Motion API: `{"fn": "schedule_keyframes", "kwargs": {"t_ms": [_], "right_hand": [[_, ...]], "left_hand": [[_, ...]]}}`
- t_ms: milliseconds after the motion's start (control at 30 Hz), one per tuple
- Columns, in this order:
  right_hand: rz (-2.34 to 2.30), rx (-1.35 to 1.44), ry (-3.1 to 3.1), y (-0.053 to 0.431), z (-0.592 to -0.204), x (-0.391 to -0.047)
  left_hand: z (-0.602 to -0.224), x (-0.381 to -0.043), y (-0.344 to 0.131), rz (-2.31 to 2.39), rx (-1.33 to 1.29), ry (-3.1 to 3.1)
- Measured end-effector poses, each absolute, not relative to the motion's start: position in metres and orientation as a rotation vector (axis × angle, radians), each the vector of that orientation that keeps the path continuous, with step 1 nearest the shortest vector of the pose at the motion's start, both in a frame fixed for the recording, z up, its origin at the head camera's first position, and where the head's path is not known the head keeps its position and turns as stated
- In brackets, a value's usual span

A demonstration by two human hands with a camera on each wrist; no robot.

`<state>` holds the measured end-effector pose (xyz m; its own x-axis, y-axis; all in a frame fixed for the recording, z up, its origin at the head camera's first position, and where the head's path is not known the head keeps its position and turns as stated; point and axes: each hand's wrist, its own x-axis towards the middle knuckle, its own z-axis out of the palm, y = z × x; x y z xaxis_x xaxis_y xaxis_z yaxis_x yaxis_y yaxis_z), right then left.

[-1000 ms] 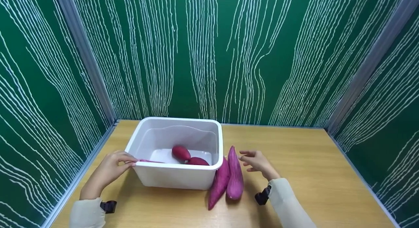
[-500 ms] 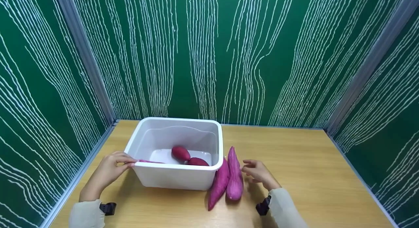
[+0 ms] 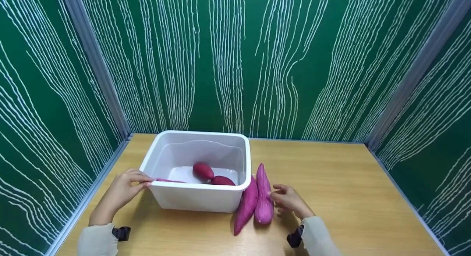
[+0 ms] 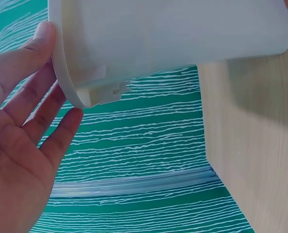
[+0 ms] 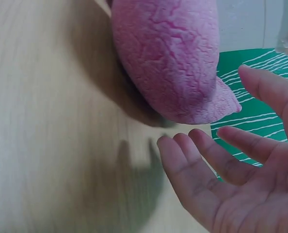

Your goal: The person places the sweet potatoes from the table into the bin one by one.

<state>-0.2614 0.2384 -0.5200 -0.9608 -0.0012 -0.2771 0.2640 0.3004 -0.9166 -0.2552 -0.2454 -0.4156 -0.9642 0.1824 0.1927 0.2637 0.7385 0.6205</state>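
In the head view my left hand [image 3: 125, 189] pinches the near left corner of a white plastic bin [image 3: 198, 201], thumb and fingers at its rim [image 4: 61, 63]. Two purple sweet potatoes lie side by side along the bin's right wall: one darker sweet potato [image 3: 245, 210] against it and a paler sweet potato [image 3: 264, 202] further right. Beside the paler one is my right hand [image 3: 292, 201], fingers spread and loosely bent. The right wrist view has these fingertips [image 5: 168, 145] just off the wrinkled sweet potato's end, with nothing held.
Inside the bin rest two reddish sweet potatoes, a far one [image 3: 203, 171] and a nearer one [image 3: 223, 181]. A pink strip [image 3: 169, 180] shows behind the front rim. Green, white-lined panels [image 3: 316, 64] enclose the wooden table [image 3: 331, 167] at the back and sides.
My right hand has come slightly nearer the front of the table along the paler sweet potato, its fingertips now overlapping that one's edge. The left hand and the bin stay put.
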Motion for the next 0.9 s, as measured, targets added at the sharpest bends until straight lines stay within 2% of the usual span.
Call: {"fn": "schedule_keyframes", "kwargs": {"t_ms": [467, 900], "right_hand": [[-1.755, 0.283, 2.296, 0.23, -0.538, -0.259], [-1.828, 0.286, 2.21, 0.226, -0.538, -0.257]], "left_hand": [[-0.415, -0.257, -0.246, -1.003, -0.405, -2.802], [-0.415, -0.257, -0.247, -1.024, -0.4, -2.812]]}}
